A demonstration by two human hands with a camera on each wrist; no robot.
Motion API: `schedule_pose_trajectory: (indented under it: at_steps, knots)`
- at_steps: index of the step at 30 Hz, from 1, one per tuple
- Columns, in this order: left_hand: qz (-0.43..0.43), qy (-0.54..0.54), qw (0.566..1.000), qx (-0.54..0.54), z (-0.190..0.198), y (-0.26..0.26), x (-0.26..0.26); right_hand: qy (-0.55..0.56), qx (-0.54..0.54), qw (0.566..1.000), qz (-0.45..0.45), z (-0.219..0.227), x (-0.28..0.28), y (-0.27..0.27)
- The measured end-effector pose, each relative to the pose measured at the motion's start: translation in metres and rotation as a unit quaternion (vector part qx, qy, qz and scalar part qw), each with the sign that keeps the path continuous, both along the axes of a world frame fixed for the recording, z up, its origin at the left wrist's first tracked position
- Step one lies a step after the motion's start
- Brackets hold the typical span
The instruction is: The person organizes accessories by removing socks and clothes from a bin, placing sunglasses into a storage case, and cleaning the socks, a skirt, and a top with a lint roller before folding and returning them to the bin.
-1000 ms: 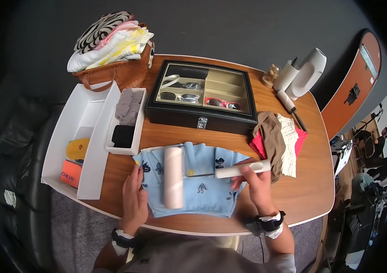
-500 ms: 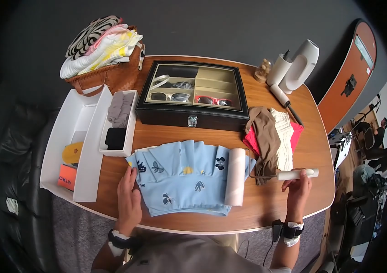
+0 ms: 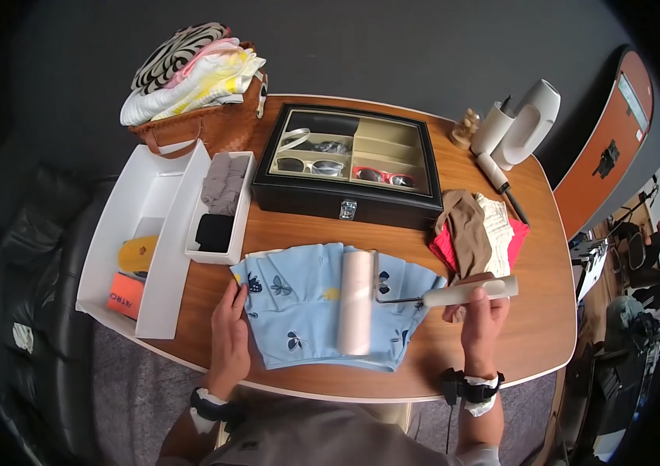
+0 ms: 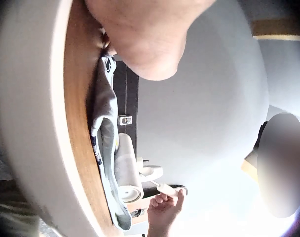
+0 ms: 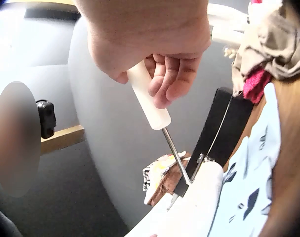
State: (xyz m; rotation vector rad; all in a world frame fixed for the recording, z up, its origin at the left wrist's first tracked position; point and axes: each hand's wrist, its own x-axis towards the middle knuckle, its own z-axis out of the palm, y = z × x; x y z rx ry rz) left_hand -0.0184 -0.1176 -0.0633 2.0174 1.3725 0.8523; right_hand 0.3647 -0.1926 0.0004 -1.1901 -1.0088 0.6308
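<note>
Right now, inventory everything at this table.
table: 1, brown, centre
garment: 1, blue, table front
lint roller: 1, white, over garment
case: 1, black, back
sunglasses: 2 or more, pale, red, case
boxes: 2, white, left
pouch: 1, yellow, long box
packet: 1, orange, long box
cloths: several, grey, black, small box
bag: 1, brown, back left
fabrics: several, mixed, atop bag
clothes: several, brown, cream, pink, right
small roller: 1, white, black, back right
canister and device: 1 each, white, back right
jar: 1, clear, back right
left hand: 1, bare, garment's left edge
right hand: 1, bare, roller handle
</note>
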Motion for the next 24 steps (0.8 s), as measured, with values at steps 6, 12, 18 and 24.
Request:
schedule_pose_trajectory:
  at_steps: [6,12,18,24]
  knots:
    - [-0.025,-0.022,0.999,-0.009,-0.002,0.002,-0.006,0.029,-0.010,0.992,0.120,0.026,-0.056,0.036]
    - [-0.077,-0.151,0.977,-0.132,0.005,0.009,-0.017,-0.035,-0.066,0.974,0.213,0.029,-0.092,0.061]
    - [-0.113,-0.268,0.942,-0.170,-0.004,0.017,-0.026,0.081,-0.149,0.947,0.274,0.010,-0.094,0.072]
    - [-0.045,0.001,0.998,-0.040,0.006,0.004,-0.008,0.129,-0.167,0.956,0.203,-0.012,-0.045,0.041]
